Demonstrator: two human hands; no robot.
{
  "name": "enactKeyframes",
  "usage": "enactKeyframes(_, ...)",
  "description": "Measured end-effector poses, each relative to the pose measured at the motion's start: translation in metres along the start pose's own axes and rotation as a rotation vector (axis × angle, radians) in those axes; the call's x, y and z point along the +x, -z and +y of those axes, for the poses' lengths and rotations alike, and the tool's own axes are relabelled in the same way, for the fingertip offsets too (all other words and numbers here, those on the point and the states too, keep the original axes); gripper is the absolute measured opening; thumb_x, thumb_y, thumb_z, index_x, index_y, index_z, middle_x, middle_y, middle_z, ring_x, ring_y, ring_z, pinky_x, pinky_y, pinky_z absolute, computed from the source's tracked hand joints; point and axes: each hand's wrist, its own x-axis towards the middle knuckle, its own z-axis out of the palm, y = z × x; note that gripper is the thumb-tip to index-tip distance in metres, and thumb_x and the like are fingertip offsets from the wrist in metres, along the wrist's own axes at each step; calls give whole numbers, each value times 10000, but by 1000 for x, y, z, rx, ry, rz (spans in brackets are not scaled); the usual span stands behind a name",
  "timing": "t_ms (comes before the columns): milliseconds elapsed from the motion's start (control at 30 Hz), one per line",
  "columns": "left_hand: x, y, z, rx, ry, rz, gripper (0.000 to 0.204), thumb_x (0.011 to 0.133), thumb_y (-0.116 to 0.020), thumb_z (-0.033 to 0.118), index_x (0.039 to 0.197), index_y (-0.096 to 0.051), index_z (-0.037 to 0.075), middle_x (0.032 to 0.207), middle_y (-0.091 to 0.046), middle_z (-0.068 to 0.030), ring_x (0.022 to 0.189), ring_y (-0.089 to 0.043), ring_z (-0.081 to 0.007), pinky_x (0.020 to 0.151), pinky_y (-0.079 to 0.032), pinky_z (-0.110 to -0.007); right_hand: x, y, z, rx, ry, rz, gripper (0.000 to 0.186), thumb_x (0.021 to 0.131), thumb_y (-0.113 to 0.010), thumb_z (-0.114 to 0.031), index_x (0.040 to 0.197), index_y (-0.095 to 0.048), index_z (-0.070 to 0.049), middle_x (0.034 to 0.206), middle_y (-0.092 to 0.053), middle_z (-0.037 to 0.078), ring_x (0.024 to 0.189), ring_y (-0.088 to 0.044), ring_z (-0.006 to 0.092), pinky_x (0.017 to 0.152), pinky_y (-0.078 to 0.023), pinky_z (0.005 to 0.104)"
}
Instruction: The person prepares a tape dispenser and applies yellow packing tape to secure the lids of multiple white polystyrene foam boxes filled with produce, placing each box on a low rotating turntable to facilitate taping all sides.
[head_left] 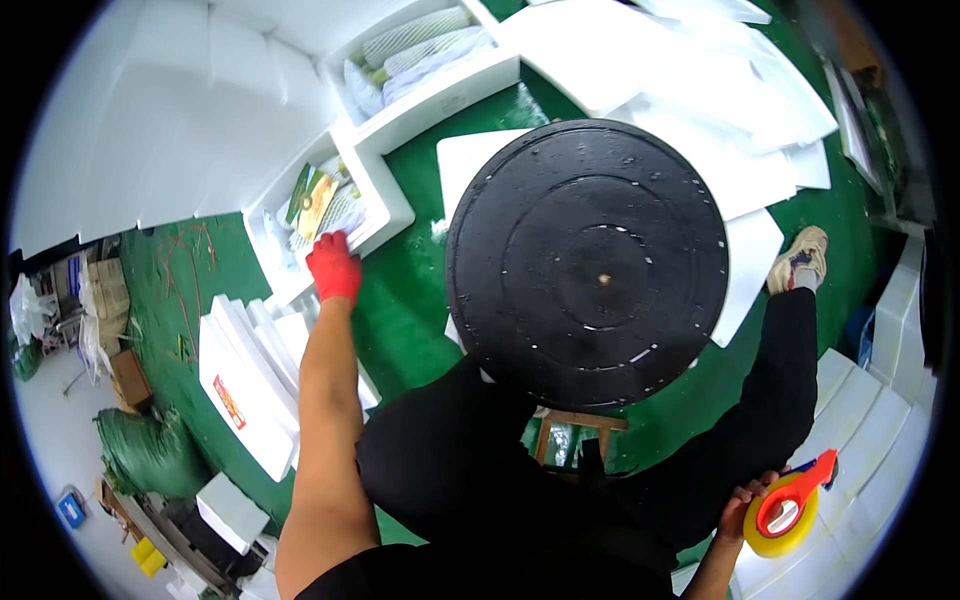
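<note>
Red tape dispenser w/ yellow roll [800, 490] is held in R hand [744, 506], lower R, & open white foam box's [388, 218] near rim is overlapped by red-gloved L hand [335, 268], grip can't be told.

One black round disc [600, 250] mid-frame, two open white foam boxes [440, 108] upper left, one red glove [334, 268] just below! Lower right, one tape dispenser [803, 488]; lower left, one big green sack [150, 452]; right, one shoe [803, 258]. Those white sheets [690, 85] upper right? Too overlapped to count.
</note>
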Motion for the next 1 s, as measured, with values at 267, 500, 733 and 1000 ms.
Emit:
enactKeyframes(267, -40, 175, -34, -450, -87, 58, 788, 592, -915, 161, 1265, -565, -51, 1151, -631, -224, 1062, -632, -411, 909, -525, -457, -11, 18, 6, -9, 86, -49, 673, 1008, -642, -295, 1587, -325, -166, 1369, -579, 101, 1077, -645, 187, 858, -490, 370)
enactKeyframes(500, -99, 366, 48, -532, -411, 178, 550, 614, -853, 56, 1072, -556, -11, 1035, -579, -203, 977, -574, -418, 856, -477, -459, -17, 37, 5, 201, 54, -250, 623, 1008, -635, -308, 1559, -387, -155, 1360, -602, 121, 1127, -646, 229, 896, -488, 399)
enactKeyframes(733, -125, 410, 134, -58, -1099, 318, 387, 648, -813, 122, 996, -647, 98, 982, -644, -88, 960, -626, -308, 836, -485, -444, -29, 64, 3, 374, 59, -344, 650, 989, -668, -286, 1564, -386, -173, 1336, -594, 102, 1148, -640, 236, 933, -474, 415)
enactKeyframes(1000, -130, 317, 191, -37, -1382, 309, 356, 706, -717, 138, 1057, -662, 121, 1079, -650, -92, 1066, -624, -301, 979, -499, -469, -27, 72, 12, 475, 76, -400, 610, 1012, -596, -289, 1569, -387, -158, 1348, -588, 117, 1151, -633, 250, 934, -454, 435)
